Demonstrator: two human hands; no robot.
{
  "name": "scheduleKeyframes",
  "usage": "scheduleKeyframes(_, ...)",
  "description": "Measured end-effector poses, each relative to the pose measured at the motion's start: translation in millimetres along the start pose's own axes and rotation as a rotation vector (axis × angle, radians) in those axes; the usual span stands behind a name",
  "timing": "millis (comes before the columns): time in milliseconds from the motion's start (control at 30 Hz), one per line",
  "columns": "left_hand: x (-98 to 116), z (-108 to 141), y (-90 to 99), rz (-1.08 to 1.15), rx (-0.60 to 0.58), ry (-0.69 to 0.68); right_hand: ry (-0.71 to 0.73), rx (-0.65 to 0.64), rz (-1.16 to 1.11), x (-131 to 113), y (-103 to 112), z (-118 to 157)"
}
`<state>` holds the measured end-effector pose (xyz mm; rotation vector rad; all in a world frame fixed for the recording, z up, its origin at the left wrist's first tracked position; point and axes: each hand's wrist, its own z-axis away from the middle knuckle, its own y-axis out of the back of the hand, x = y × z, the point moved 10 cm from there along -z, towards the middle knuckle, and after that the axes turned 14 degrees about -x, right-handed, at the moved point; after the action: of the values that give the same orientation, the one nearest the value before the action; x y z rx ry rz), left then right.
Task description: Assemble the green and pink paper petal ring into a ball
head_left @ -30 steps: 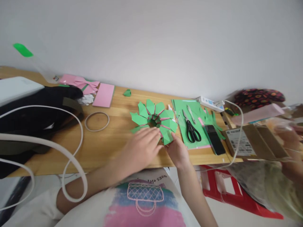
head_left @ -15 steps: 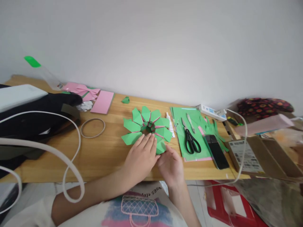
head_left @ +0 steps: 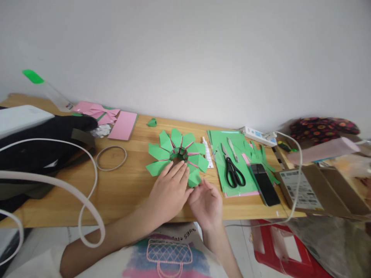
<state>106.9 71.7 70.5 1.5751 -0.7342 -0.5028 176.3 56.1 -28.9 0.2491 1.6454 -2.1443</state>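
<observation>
A ring-shaped folded paper flower [head_left: 176, 139], with green petals and pink edges between them, lies on the wooden table. My left hand [head_left: 171, 189] rests over its near side, fingers stretched out together and nearly flat, hiding part of the ring. At the flower's lower right, my right hand [head_left: 207, 202] has its palm turned up and its curled fingertips on the edge of the nearest green petal. A white glue tube [head_left: 207, 152] lies just right of the flower. Behind the flower sits a small folded green paper piece [head_left: 152, 122].
Black-handled scissors [head_left: 234, 173] and a craft knife [head_left: 232, 150] lie on green paper sheets [head_left: 223, 139], beside a phone [head_left: 264, 184]. Pink paper [head_left: 124, 125] and a tape ring [head_left: 111, 168] are at left. A white cable [head_left: 92, 216] loops in front; a cardboard box [head_left: 324, 189] stands right.
The view has shifted slightly, moving everything a little to the left in the picture. Both hands stay at the paper flower in nearly the same pose.
</observation>
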Motion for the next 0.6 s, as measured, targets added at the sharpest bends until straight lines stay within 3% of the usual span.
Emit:
scheduleKeyframes(367,6.8,4.9,2.4,-0.076,0.065,0.014,-0.017,0.044,-0.069,6.6,-4.4,-2.1)
scheduleKeyframes(600,4.2,0.1,-3.0,-0.029,0.015,0.002,-0.015,-0.017,0.062,0.7,-13.5,-1.5)
